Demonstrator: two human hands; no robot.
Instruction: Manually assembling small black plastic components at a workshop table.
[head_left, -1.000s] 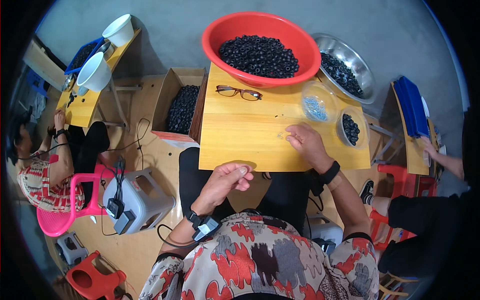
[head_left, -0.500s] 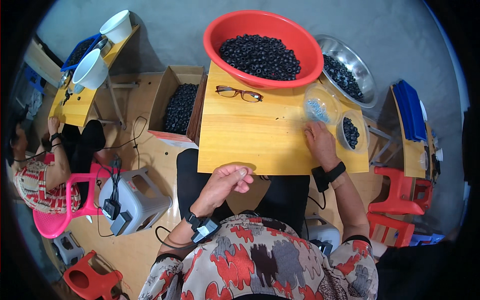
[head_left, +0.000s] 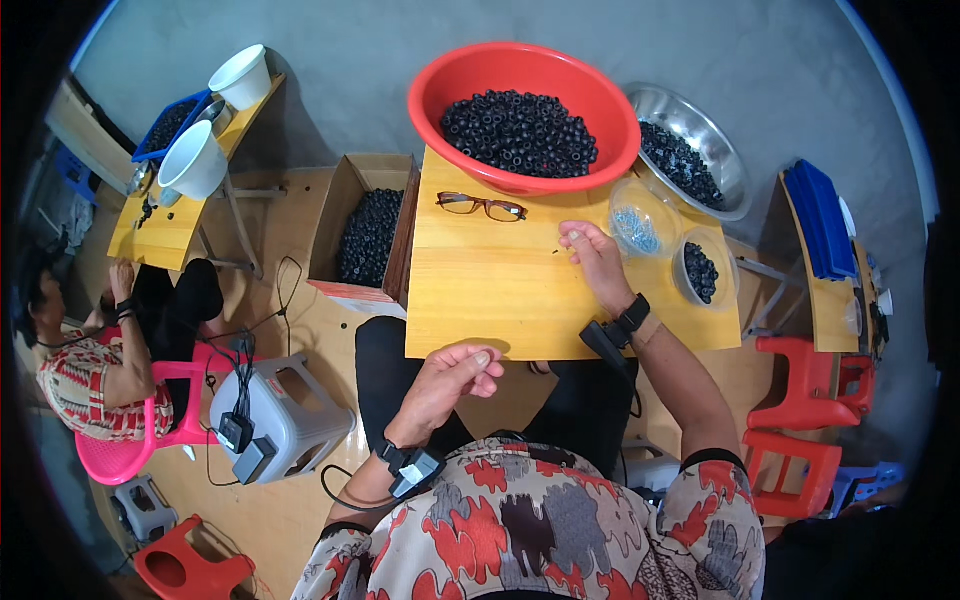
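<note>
My left hand (head_left: 452, 388) hovers at the table's front edge, thumb pressed against curled fingers; whatever they hold, if anything, is hidden. Over the yellow wooden table (head_left: 490, 310), my right hand (head_left: 598, 262) has its fingertips drawn together beside tiny dark specks, and I cannot make out anything between them. Right of that hand stands a clear round tub (head_left: 640, 215) with small bluish metal pieces. Next to it a second clear tub (head_left: 702, 270) holds black ring-shaped parts. A large red basin (head_left: 430, 90) at the back is filled with similar black rings.
Brown-framed glasses (head_left: 482, 207) lie left on the table. A steel bowl (head_left: 735, 190) with black parts stands back right, a cardboard box (head_left: 330, 215) of them on the floor at left. Grey stool (head_left: 290, 420) with cables; a seated person (head_left: 95, 380) at far left.
My right hand has moved left and away from the clear tubs, to the specks on the table. My left hand keeps its curled pose. The whole view has shifted slightly.
</note>
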